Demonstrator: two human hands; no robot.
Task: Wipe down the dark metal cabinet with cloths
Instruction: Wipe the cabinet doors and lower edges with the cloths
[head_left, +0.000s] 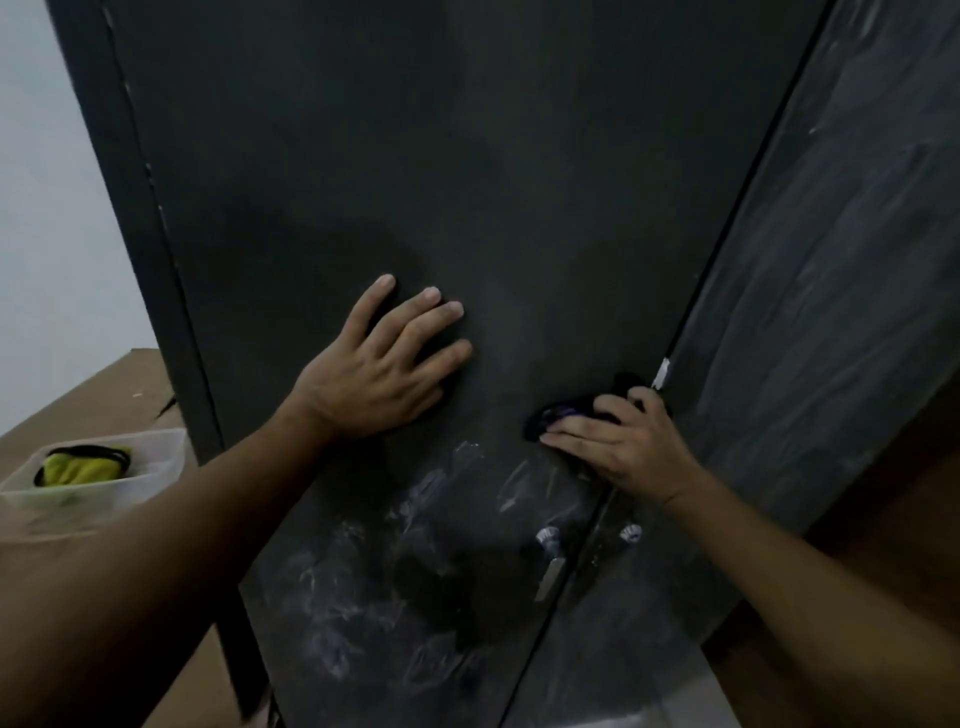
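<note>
Two doors of the dark metal cabinet (467, 156) fill my view. Left hand (374, 379) lies flat on the left door, fingers spread. Right hand (618, 441) clamps the bunched dark cloth (561, 415) beside the centre seam. I judge the white smears (415, 545), just nearer and left, are closest to it.

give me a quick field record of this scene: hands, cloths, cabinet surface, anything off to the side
left hand: flat on the left door, fingers spread, no cloth
right hand: holds a bunched dark cloth against the same door, beside the centre seam
surface: whitish smudges below both hands; right door streaked
side: clear tub at left holding a yellow-green cloth
</note>
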